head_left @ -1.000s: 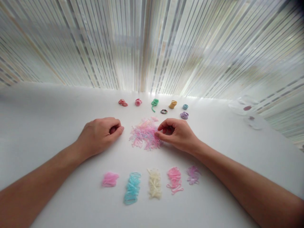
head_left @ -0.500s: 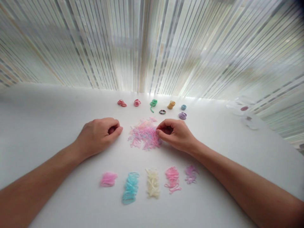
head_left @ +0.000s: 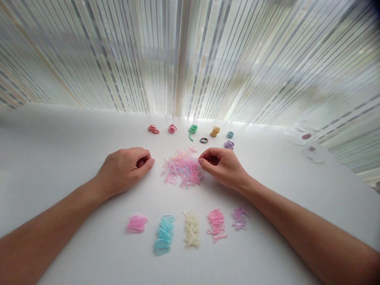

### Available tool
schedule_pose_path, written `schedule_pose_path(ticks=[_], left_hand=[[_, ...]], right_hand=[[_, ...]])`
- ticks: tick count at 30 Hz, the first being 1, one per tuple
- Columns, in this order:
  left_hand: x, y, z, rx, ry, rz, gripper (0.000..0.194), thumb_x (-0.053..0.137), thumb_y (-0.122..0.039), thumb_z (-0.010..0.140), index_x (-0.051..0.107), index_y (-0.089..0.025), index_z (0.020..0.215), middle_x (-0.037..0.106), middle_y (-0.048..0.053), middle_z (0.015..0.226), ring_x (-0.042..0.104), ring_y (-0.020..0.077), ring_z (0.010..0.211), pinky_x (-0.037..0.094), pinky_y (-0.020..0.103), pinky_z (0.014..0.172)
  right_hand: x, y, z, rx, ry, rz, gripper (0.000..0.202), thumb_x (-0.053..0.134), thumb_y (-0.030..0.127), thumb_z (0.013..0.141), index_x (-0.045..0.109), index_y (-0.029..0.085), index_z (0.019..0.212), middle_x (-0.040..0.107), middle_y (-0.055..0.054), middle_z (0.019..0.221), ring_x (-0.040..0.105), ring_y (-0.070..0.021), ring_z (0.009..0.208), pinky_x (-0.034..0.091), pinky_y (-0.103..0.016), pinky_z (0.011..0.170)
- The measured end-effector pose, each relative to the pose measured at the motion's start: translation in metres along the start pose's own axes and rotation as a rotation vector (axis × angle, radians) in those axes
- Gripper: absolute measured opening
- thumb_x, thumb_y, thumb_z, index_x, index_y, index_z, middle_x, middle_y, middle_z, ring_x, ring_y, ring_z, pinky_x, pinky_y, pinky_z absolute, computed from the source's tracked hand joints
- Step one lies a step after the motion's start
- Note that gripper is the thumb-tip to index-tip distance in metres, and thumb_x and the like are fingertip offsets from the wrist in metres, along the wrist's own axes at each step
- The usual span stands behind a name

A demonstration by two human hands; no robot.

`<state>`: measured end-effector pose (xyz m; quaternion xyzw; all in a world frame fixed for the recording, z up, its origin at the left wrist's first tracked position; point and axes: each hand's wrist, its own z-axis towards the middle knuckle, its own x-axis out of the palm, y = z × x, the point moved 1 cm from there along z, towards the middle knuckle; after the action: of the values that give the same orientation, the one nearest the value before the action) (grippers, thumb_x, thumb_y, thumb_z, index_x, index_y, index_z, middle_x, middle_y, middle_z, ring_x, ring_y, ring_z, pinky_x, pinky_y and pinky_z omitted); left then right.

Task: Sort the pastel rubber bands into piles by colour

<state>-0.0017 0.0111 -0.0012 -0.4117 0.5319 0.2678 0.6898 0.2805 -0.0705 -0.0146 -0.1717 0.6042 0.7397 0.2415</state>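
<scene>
A loose pile of mixed pink, lilac and pale blue rubber bands (head_left: 182,168) lies in the middle of the white table. At its right edge is my right hand (head_left: 222,166), thumb and forefinger pinched together; whatever is between the tips is too small to make out. My left hand (head_left: 126,170) rests on the table left of the pile, apart from it, curled with the thumb against the forefinger and nothing showing in it. Nearer to me lie sorted bands: pink (head_left: 137,224), turquoise (head_left: 164,234), cream (head_left: 192,229), deeper pink (head_left: 216,225) and lilac (head_left: 240,218).
Behind the pile stand small coils: red (head_left: 153,129), pink (head_left: 172,129), green (head_left: 192,129), yellow (head_left: 215,132), blue (head_left: 230,134) and purple (head_left: 229,145), plus a multicoloured ring (head_left: 204,140). Clear plastic pieces (head_left: 313,153) lie far right. A string curtain (head_left: 178,59) hangs behind the table.
My right hand has shifted slightly right, its fingertips moving from over the pile's edge to just at it. My left hand has kept its place and shape. The view has moved a little.
</scene>
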Motion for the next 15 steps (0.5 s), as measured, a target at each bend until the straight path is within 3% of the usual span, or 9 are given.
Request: schedule_pose_path(ticks=[9, 15], left_hand=[[0.0006, 0.0017, -0.0011, -0.004, -0.003, -0.001, 0.036, 0.046, -0.051, 0.094, 0.060, -0.022, 0.077, 0.065, 0.000, 0.075, 0.055, 0.0166, 0.071, 0.033, 0.032, 0.069], [0.0008, 0.0019, -0.0013, -0.003, -0.008, -0.005, 0.036, 0.046, -0.051, 0.094, 0.061, -0.023, 0.077, 0.065, 0.000, 0.075, 0.055, 0.0169, 0.071, 0.033, 0.032, 0.069]], right_hand=[[0.0010, -0.0024, 0.0005, -0.023, -0.010, -0.040, 0.018, 0.065, 0.031, 0.081, 0.074, 0.016, 0.078, 0.068, -0.003, 0.067, 0.054, -0.0130, 0.060, 0.041, -0.026, 0.055], [0.0004, -0.0044, 0.0005, -0.043, -0.082, -0.054, 0.019, 0.065, 0.030, 0.082, 0.076, 0.015, 0.085, 0.070, -0.003, 0.069, 0.055, -0.0130, 0.060, 0.042, -0.027, 0.057]])
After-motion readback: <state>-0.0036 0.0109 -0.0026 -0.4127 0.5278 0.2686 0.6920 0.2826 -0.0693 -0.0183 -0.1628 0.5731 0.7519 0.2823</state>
